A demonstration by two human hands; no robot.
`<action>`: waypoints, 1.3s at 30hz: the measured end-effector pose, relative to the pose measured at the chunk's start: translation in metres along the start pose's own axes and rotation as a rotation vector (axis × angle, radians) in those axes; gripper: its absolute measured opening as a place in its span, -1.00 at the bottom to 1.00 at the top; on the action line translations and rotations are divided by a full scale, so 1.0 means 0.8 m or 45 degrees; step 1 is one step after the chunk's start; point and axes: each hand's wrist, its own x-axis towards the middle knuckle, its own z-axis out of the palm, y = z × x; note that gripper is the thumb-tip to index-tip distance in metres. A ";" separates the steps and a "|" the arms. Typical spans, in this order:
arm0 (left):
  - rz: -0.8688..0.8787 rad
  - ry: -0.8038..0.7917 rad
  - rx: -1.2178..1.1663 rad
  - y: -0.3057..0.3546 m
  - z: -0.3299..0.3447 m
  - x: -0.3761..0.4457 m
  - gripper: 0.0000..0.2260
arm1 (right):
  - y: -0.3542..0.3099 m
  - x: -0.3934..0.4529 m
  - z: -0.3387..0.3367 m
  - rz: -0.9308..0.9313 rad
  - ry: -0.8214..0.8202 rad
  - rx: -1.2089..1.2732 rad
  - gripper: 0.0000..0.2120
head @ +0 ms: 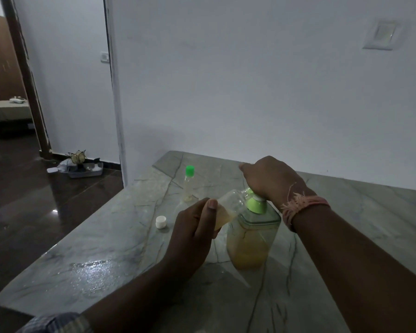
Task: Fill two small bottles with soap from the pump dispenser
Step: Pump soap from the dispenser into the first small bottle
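A clear pump dispenser (pixel 250 239) with a light green collar stands on the marble table (pixel 106 248), about half full of yellow soap. My right hand (pixel 269 181) lies flat over its pump head and hides the head. My left hand (pixel 192 234) grips a small clear bottle (pixel 228 205), uncapped and tilted, its mouth up against the pump's spout. Yellow soap sits in the tilted bottle's lower part. A second small bottle (pixel 188 183) with a green cap stands upright behind, a little soap at its bottom. A white cap (pixel 161 222) lies on the table to the left.
The table's left edge drops to a dark glossy floor (pixel 46 212). A white wall runs along the table's far side. A grey tray (pixel 84 173) with odds and ends sits on the floor by a doorway.
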 end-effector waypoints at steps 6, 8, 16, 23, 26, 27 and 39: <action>-0.009 -0.009 0.012 0.005 -0.001 -0.001 -0.53 | -0.009 -0.005 -0.013 -0.005 -0.019 -0.133 -0.61; -0.022 -0.021 0.022 0.005 0.000 -0.002 -0.52 | -0.014 -0.006 -0.019 0.018 0.036 -0.189 -0.63; -0.022 0.014 0.013 -0.003 0.002 -0.001 -0.57 | -0.001 -0.006 0.000 -0.216 -0.002 -0.226 -0.67; -0.012 0.020 -0.007 0.005 0.002 -0.003 -0.58 | -0.012 -0.013 -0.018 -0.161 -0.177 -0.294 -0.68; -0.015 0.034 -0.020 0.004 0.001 -0.002 -0.61 | -0.007 -0.011 -0.015 -0.175 -0.039 -0.255 -0.69; -0.008 0.034 -0.027 0.003 0.000 -0.001 -0.60 | -0.005 -0.008 -0.011 -0.194 -0.024 -0.282 -0.70; -0.014 0.023 -0.042 0.005 0.001 -0.002 -0.54 | -0.009 -0.009 -0.021 -0.162 -0.046 -0.239 -0.67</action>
